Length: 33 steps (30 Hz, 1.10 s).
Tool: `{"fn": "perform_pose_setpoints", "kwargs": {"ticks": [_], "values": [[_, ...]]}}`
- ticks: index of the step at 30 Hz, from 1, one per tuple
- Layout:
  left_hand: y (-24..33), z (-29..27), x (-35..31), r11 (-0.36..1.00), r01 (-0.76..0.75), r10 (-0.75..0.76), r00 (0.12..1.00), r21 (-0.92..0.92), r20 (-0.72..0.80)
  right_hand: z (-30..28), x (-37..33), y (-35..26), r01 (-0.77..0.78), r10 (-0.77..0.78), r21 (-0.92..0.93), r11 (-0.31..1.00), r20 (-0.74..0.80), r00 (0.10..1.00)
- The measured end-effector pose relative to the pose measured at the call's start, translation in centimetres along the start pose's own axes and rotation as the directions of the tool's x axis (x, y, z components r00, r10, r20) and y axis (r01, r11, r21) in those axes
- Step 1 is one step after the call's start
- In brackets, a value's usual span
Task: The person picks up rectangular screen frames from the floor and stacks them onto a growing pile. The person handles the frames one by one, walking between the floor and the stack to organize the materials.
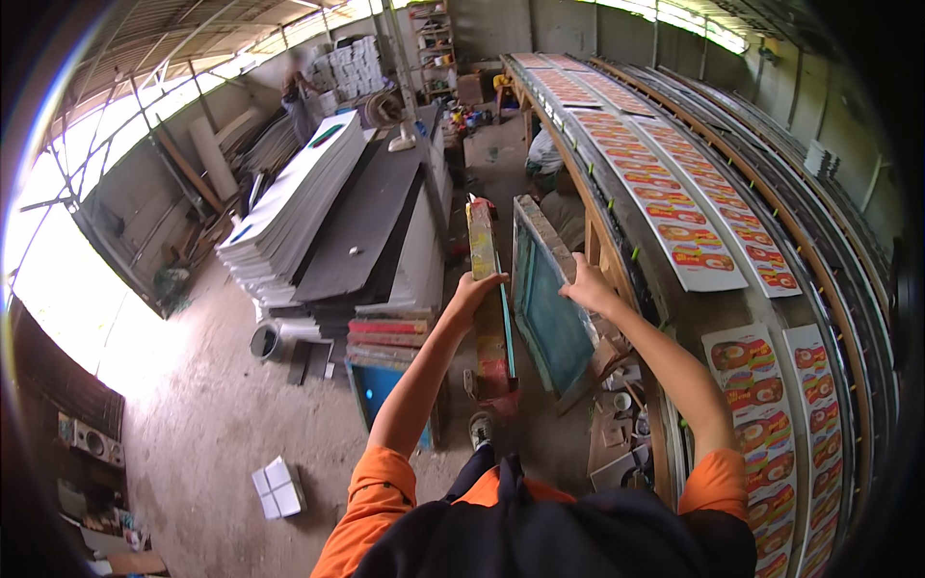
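Note:
My left hand [479, 294] is closed on the edge of a paint-stained wooden screen-printing frame [492, 339], which stands upright and almost edge-on in front of me. Yellow and red smears mark its wood, and a strip of light blue mesh shows along its right side. To the right, my right hand [590, 287] grips the side bar of a second screen-printing frame [549, 313] with blue-green mesh. That one is also upright and tilted, with a gap between the two. Some of my fingers are hidden behind the bars.
On my right runs a long printing table [771, 323] bearing rows of colourful printed sheets [665, 193]. At left rises a tall stack of white sheets [289, 207], with more frames [387, 332] leaning before it. A bucket [265, 339] and tied paper bundle [277, 488] sit on the floor. Another person [296, 96] stands far back.

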<state>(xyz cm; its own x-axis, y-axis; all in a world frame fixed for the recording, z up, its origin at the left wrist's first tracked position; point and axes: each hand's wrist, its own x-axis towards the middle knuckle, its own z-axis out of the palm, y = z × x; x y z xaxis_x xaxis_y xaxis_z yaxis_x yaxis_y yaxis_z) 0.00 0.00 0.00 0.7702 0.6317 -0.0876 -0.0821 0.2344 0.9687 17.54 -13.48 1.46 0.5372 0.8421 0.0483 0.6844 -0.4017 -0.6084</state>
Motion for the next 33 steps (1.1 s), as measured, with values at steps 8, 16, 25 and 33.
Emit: {"fn": "perform_pose_setpoints", "kwargs": {"ticks": [8, 16, 25, 33], "values": [[-2.4, -4.0, 17.2, 0.995, 0.089, -0.086, 0.994, -0.041, 0.072, 0.0, 14.0, 3.2, -0.123, 0.119, -0.091, 0.988, -0.051, 0.992], [2.7, -6.0, 32.9, 0.997, 0.074, -0.078, 0.984, 0.03, 0.158, -0.4, 28.4, 5.5, -0.128, 0.116, -0.066, 0.99, -0.161, 0.98], [5.1, -7.6, 50.1, 0.989, 0.08, -0.096, 0.988, 0.126, 0.124, -3.1, 45.3, 9.0, -0.119, 0.113, -0.03, 0.992, -0.164, 0.98], [11.2, -6.4, 64.3, 0.956, 0.042, -0.056, 0.998, 0.292, 0.039, -5.5, 62.2, 11.4, 0.061, -0.066, -0.028, 0.998, -0.233, 0.97]]}}
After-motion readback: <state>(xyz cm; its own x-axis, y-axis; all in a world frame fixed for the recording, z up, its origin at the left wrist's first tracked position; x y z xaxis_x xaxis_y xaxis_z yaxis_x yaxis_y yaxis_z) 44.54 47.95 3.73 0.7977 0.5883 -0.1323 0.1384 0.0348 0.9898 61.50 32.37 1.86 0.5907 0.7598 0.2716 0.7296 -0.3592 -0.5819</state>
